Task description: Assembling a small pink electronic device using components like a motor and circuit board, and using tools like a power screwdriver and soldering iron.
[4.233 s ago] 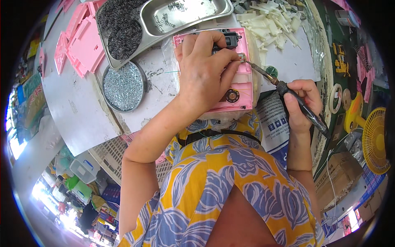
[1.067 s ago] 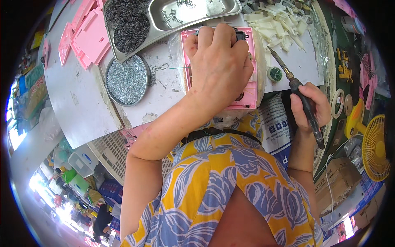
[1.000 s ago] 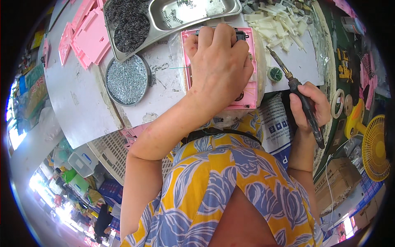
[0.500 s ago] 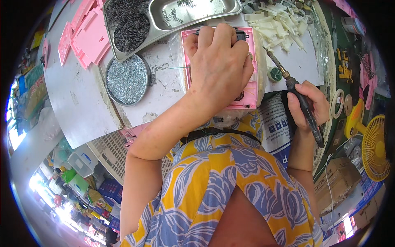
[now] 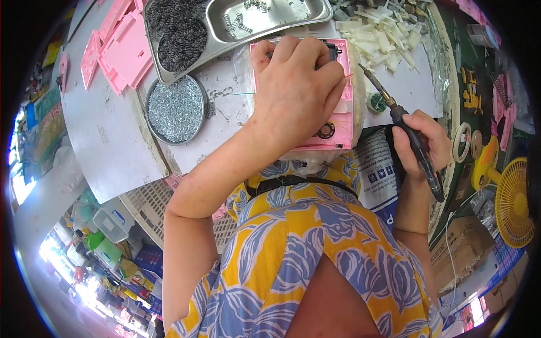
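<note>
My left hand (image 5: 296, 84) reaches over a pink plastic housing (image 5: 342, 121), its fingers bent down into the upper part. The fingertips, and whatever they grip, are hidden beneath the hand. A short thin wire pokes out by the thumb side, and a green wire (image 5: 243, 93) sticks out to the left. Near the housing's lower edge a round black part (image 5: 326, 131) shows. To the right, my right hand (image 5: 431, 141) is closed around the black handle of a soldering iron (image 5: 410, 130). Its tip points up and left, apart from the housing.
A metal tray (image 5: 225, 48) of dark springs stands at the far left, above a round tin (image 5: 204, 112) of small silvery pieces. Pink panels (image 5: 127, 53) lie further left. White plastic pieces (image 5: 389, 36) are heaped far right, near a small green spool (image 5: 376, 102). A yellow fan (image 5: 514, 197) stands right.
My left hand has shifted slightly left and turned a little, so the round black part shows more. The thin wire by the thumb has come into view. My right hand stays still.
</note>
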Demonstrator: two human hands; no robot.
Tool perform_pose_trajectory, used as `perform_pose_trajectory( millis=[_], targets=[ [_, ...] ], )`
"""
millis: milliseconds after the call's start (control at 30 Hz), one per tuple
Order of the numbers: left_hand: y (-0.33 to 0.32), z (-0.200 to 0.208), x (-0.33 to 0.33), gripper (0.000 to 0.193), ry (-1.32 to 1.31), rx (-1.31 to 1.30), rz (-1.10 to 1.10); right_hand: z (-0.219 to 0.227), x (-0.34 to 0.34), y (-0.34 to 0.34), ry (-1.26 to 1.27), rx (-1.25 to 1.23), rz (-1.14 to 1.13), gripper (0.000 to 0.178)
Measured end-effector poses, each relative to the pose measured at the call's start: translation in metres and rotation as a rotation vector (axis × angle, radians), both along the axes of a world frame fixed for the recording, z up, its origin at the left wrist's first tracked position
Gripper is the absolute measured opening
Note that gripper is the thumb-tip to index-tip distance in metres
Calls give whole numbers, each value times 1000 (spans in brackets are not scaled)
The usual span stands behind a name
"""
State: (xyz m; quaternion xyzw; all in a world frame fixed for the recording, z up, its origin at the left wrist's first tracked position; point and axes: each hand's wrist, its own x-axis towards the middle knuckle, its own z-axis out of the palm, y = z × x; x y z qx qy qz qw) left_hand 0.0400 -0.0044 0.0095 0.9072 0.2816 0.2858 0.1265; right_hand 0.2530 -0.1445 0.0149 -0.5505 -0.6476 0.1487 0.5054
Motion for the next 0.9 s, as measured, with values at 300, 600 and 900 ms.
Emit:
perform_pose_trajectory(
  millis=[300, 600, 900],
  targets=[
    [-3, 0, 7, 8, 17, -24, 36, -1, -2, 2, -33, 13, 49, 29],
    [-3, 2, 8, 8, 42, -21, 39, -5, -4, 2, -40, -1, 68, 30],
    [-3, -2, 8, 10, 41, 8, 42, -4, -7, 3, -87, -5, 62, 30]
  ],
)
